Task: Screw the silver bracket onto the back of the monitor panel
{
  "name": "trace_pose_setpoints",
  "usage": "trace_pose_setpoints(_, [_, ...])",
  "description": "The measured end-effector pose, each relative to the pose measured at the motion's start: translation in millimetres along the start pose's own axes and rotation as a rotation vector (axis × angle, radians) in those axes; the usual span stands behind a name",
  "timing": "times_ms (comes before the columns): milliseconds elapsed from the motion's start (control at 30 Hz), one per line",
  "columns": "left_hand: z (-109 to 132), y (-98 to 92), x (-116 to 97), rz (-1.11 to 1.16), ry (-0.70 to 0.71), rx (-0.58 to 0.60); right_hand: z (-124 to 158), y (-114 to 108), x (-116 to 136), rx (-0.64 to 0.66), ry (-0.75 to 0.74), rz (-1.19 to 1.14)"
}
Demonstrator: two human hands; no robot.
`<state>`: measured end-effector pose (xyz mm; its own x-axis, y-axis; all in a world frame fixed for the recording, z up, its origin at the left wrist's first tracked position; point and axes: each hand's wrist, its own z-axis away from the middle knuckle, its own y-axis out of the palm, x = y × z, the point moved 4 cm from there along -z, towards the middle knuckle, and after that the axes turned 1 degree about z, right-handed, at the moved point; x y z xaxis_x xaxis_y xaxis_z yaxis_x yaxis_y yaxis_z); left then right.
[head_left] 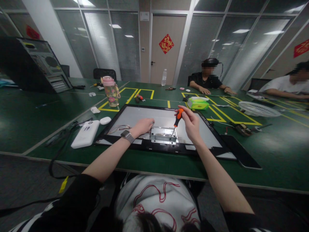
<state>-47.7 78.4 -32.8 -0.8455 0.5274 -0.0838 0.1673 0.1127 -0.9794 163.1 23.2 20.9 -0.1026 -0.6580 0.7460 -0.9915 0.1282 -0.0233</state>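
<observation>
My right hand (191, 124) grips an orange and black screwdriver (178, 117), its shaft slanting down to the right part of a metal bracket (160, 137). The bracket lies at the near middle of a flat display panel (135, 114) with a black frame, pale back up. My left hand (144, 126), wearing a watch on the wrist, is at the bracket's upper left corner. Its fingers are closed together; what they hold, if anything, is hidden. Thin wires (118, 128) lie on the panel left of that hand.
Left of the panel are a white power bank (85, 133), a white case (105, 120) and a drink bottle (110, 91). A tissue pack (198, 103) stands behind it; a dark flat slab (241, 151) lies right. An open computer case (36, 64) stands far left. Two people sit across.
</observation>
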Motion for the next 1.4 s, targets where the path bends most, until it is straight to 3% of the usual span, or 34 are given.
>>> trace_pose_setpoints(200, [-0.6, -0.3, -0.3, 0.000, -0.001, -0.003, 0.8, -4.1, -1.4, -0.139, -0.036, 0.087])
trace_pose_setpoints(400, [-1.4, 1.9, 1.0, -0.013, 0.007, -0.008, 1.5, -1.8, -0.1, -0.048, -0.005, 0.001])
trace_pose_setpoints(633, [-0.9, 1.5, 1.2, -0.003, 0.015, -0.013, -0.8, -7.7, 1.1, -0.122, -0.050, 0.086])
trace_pose_setpoints(833, [-0.5, 0.0, 0.2, 0.006, 0.005, -0.001, -0.4, -5.4, 5.2, -0.014, -0.037, 0.084])
trace_pose_setpoints(967, [-0.4, 0.9, 0.7, -0.002, 0.014, -0.006, -0.4, -4.5, 4.3, -0.052, -0.028, 0.054])
trace_pose_setpoints(1200, [1.6, -1.2, -0.9, -0.007, 0.010, -0.010, -3.2, -3.6, -4.5, 0.056, 0.147, -0.250])
trace_pose_setpoints(1400, [-0.4, 1.3, 1.1, -0.018, 0.020, -0.017, -2.2, 2.2, -1.5, 0.161, 0.199, -0.326])
